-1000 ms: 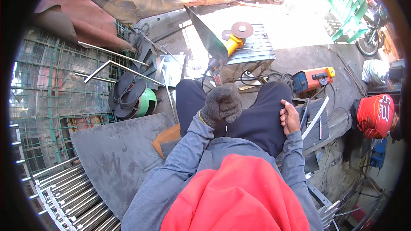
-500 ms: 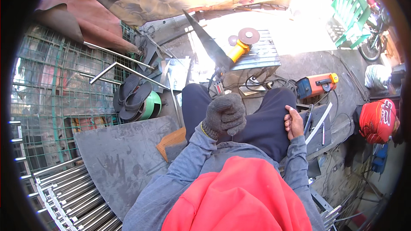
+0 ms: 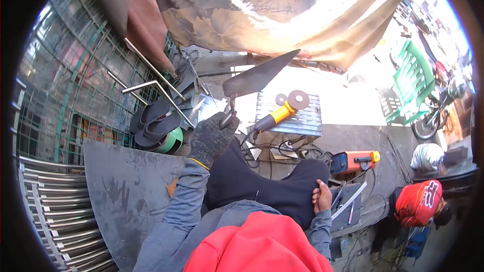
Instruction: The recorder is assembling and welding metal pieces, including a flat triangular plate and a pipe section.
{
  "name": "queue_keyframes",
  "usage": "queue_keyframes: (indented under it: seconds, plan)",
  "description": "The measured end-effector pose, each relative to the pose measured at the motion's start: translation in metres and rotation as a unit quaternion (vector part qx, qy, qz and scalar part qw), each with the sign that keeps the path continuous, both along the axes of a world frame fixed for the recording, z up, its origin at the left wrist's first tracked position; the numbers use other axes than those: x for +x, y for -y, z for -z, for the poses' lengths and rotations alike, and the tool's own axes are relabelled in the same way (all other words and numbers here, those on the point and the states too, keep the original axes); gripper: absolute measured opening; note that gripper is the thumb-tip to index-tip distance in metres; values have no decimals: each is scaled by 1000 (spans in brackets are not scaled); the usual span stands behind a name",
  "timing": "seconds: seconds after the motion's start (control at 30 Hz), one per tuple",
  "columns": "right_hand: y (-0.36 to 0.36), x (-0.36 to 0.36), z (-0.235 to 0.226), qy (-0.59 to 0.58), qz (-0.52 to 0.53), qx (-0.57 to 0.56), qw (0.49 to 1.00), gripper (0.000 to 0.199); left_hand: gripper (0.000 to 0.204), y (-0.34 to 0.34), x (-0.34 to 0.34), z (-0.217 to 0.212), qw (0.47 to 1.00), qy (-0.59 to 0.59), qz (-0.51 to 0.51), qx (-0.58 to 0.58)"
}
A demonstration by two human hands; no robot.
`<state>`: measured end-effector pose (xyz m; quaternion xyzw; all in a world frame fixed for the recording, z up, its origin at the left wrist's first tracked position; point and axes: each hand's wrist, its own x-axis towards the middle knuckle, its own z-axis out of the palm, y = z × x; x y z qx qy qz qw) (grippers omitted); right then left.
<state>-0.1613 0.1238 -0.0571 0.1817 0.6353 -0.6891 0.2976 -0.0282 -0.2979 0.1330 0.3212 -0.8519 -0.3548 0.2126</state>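
My left hand (image 3: 214, 136), in a dark grey knit glove, is closed around the handle of a trowel (image 3: 259, 74). The trowel's dark pointed blade is raised above the floor, with its tip toward the upper right. The glove hides part of the handle. My right hand (image 3: 322, 196) is bare and rests by my right thigh with its fingers curled in; I see nothing in it. Ahead of my knees, a yellow and black angle grinder (image 3: 275, 118) lies on a slatted metal stool (image 3: 312, 127), its brown disc facing up beside a smaller loose disc (image 3: 281, 99).
An orange-red welding machine (image 3: 353, 162) with cables stands right of my knees. At left are metal tubes (image 3: 146, 85), a dark-and-green welding helmet (image 3: 161, 133), a grey sheet (image 3: 126, 186) and stacked steel bars (image 3: 70, 211). A co-worker in a red cap (image 3: 416, 204) is at right, near a green chair (image 3: 416, 80).
My left hand has moved forward and left with the trowel, and the blade has swung from pointing up-left to up-right. The view has tilted up. My right hand stays by the thigh.
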Motion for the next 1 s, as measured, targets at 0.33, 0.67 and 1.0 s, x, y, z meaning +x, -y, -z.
queue_keyframes:
  seconds: [0.33, 0.67, 1.0]
  plan:
    - [-9, -26, 19, 51, -64, 34, 996, 36, 26, 51, 27, -68, 967, -20, -77, -244]
    - [-46, -94, 133, 96, -134, -24, 986, 40, 22, 59, 44, -159, 913, -63, -66, -398]
    - [-68, -102, 151, 115, -152, -114, 975, 38, 19, 24, 46, -221, 815, 55, -68, -573]
